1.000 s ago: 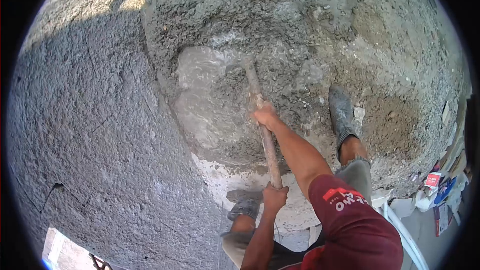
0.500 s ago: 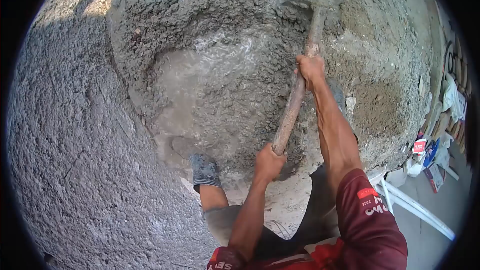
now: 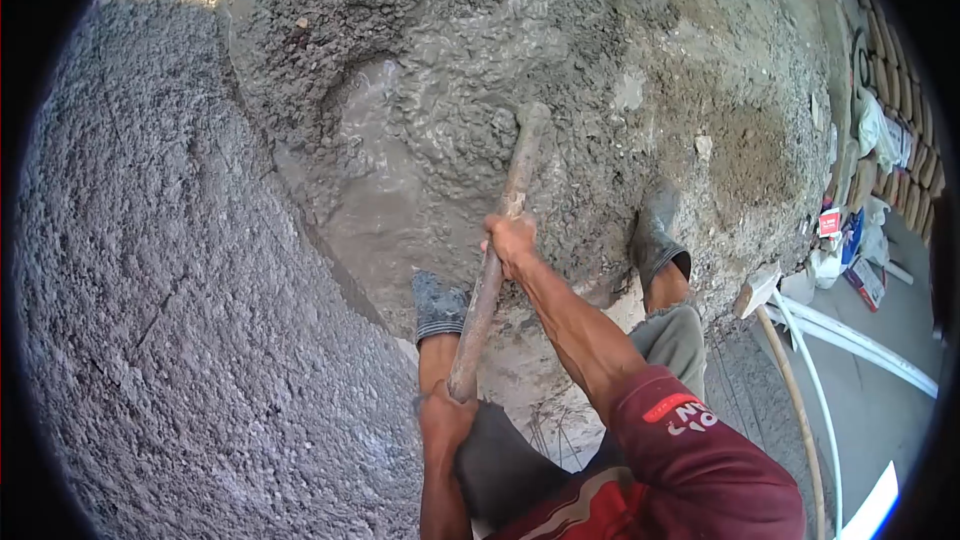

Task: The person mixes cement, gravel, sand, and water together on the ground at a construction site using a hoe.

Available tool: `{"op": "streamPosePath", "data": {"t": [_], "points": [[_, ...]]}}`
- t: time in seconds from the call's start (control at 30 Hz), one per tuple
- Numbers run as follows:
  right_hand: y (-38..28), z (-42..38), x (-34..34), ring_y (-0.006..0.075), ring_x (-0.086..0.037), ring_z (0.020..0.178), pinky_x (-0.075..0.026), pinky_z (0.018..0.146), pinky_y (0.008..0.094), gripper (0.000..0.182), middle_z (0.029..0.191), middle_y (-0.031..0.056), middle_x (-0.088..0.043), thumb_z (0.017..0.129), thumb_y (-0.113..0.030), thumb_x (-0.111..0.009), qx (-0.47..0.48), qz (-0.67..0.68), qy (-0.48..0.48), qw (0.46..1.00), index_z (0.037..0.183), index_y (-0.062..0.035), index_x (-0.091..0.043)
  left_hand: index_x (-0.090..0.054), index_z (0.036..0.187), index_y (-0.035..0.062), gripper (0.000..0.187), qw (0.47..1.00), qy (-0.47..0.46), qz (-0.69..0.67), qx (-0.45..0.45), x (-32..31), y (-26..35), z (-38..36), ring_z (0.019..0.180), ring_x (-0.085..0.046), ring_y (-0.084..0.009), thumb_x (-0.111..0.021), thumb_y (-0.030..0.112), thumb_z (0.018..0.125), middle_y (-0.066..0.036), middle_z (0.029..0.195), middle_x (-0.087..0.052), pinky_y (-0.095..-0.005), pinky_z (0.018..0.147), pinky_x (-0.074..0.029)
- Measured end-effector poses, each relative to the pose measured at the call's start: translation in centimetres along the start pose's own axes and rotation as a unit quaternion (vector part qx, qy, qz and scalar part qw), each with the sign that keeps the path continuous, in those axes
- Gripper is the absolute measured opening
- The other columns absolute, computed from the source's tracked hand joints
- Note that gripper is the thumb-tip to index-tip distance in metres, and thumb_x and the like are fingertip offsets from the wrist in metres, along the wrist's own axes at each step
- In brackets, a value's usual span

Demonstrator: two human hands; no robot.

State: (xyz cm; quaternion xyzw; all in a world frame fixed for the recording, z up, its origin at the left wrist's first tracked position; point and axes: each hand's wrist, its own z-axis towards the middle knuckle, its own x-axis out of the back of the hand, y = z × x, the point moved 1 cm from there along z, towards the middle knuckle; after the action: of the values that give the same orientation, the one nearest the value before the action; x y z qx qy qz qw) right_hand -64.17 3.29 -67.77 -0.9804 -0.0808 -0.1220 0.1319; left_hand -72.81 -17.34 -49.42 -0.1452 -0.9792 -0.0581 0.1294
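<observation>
My right hand (image 3: 512, 240) is wrapped round the middle of a hoe's thick wooden handle (image 3: 484, 308), which is smeared with cement. Lower down, close to my left leg, my left hand (image 3: 447, 414) grips the handle's near end. The far end slants into wet grey concrete (image 3: 470, 70), where the blade is hidden in the mix. Watery slurry (image 3: 375, 185) pools left of the handle. My boots (image 3: 440, 305) stand at the near edge of the mix, one on either side.
A rough grey slab (image 3: 200, 290) fills the left side. Brown sandy soil (image 3: 755, 155) lies to the right. Further right are white pipes (image 3: 850, 332), a long-handled hammer (image 3: 762, 290), plastic bags (image 3: 876, 130) and stacked sacks (image 3: 905, 90).
Both hands have drawn the hoe toward my body and to the left. Its blade edge showed at the far right of the mix before; now it is sunk near the middle.
</observation>
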Motion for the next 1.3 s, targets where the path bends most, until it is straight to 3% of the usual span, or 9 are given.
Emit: {"op": "streamPosePath", "data": {"t": [0.17,0.23,0.33,0.43,0.63,0.93,1.0,1.17,1.3], "points": [[-0.1,-5.1,3.9,0.0180,-0.058,0.054,-0.046,0.045,0.0330,0.027,0.072,0.0098,-0.058,0.073,-0.006,-0.064,0.042,0.049,-0.034,0.997,0.096,0.0056,-0.054,-0.066,0.101,-0.0012,0.045,0.998,-0.010,-0.022,0.053,-3.9,-1.1,-3.8,0.088,-0.066,-0.0416,-0.073,0.030,0.071,-0.027,0.090,-0.067,-0.0466,0.079,-0.053],[-2.9,-5.0,8.1,0.0168,-0.057,0.052,-0.046,0.046,0.0308,0.025,0.072,0.0076,-0.057,0.075,-0.005,-0.063,0.129,0.053,0.019,0.990,0.096,0.0039,-0.053,-0.065,0.102,0.0000,0.043,0.995,-0.057,-0.079,0.009,-5.8,2.1,-1.5,0.085,-0.066,-0.0422,-0.074,0.029,0.071,-0.027,0.087,-0.067,-0.0469,0.077,-0.052],[-8.0,-1.0,15.6,0.0166,-0.058,0.053,-0.047,0.044,0.0311,0.020,0.069,0.0087,-0.056,0.076,-0.004,-0.061,0.216,0.089,0.100,0.967,0.091,0.0042,-0.051,-0.063,0.099,-0.0005,0.039,0.985,-0.106,-0.003,-0.134,-8.5,8.4,4.4,0.082,-0.065,-0.0438,-0.072,0.025,0.071,-0.027,0.086,-0.067,-0.0487,0.076,-0.052],[-10.4,6.1,20.2,0.0188,-0.057,0.052,-0.047,0.044,0.0331,0.019,0.070,0.0107,-0.057,0.076,-0.006,-0.062,0.174,0.082,0.195,0.962,0.089,0.0060,-0.054,-0.061,0.095,-0.0005,0.031,0.968,-0.103,0.021,-0.226,-9.4,12.9,9.7,0.083,-0.064,-0.0444,-0.067,0.019,0.073,-0.027,0.086,-0.066,-0.0506,0.077,-0.051],[-0.2,5.4,11.2,0.0207,-0.058,0.054,-0.046,0.045,0.0343,0.016,0.071,0.0124,-0.057,0.076,-0.007,-0.061,-0.024,0.231,0.146,0.962,0.085,0.0048,-0.057,-0.060,0.097,-0.0003,0.029,0.963,-0.064,0.213,-0.155,2.6,7.7,7.5,0.083,-0.065,-0.0434,-0.065,0.018,0.075,-0.025,0.083,-0.067,-0.0503,0.075,-0.052],[6.5,-3.5,-1.9,0.0207,-0.057,0.051,-0.048,0.047,0.0337,0.018,0.066,0.0112,-0.055,0.074,-0.004,-0.063,-0.127,0.233,-0.031,0.964,0.086,0.0070,-0.055,-0.062,0.083,-0.0001,0.035,0.985,0.051,0.163,0.005,7.9,-2.5,-2.8,0.073,-0.066,-0.0436,-0.076,0.030,0.071,-0.025,0.075,-0.066,-0.0473,0.068,-0.053],[7.1,-4.8,-3.5,0.0188,-0.059,0.064,-0.050,0.053,0.0334,0.030,0.079,0.0106,-0.057,0.074,-0.010,-0.065,-0.101,0.163,-0.041,0.981,0.098,0.0041,-0.054,-0.061,0.080,-0.0006,0.037,0.989,0.077,0.125,0.025,6.4,-5.4,-3.9,0.072,-0.066,-0.0434,-0.077,0.031,0.070,-0.026,0.074,-0.066,-0.0473,0.067,-0.053],[3.8,-7.1,0.0,0.0171,-0.059,0.066,-0.050,0.053,0.0323,0.037,0.081,0.0087,-0.056,0.074,-0.010,-0.066,-0.006,0.099,-0.113,0.989,0.104,0.0046,-0.051,-0.063,0.081,-0.0015,0.038,0.988,0.118,0.079,0.053,0.2,-5.8,-3.7,0.071,-0.068,-0.0405,-0.079,0.031,0.069,-0.025,0.072,-0.066,-0.0454,0.066,-0.053],[-6.2,-1.6,7.7,0.0152,-0.058,0.057,-0.049,0.051,0.0304,0.030,0.075,0.0071,-0.057,0.077,-0.006,-0.064,0.205,0.118,-0.085,0.968,0.101,0.0047,-0.049,-0.061,0.102,0.0019,0.038,0.990,0.090,-0.044,-0.098,-5.5,4.3,3.4,0.080,-0.068,-0.0381,-0.076,0.019,0.072,-0.023,0.082,-0.067,-0.0429,0.071,-0.053]]}}
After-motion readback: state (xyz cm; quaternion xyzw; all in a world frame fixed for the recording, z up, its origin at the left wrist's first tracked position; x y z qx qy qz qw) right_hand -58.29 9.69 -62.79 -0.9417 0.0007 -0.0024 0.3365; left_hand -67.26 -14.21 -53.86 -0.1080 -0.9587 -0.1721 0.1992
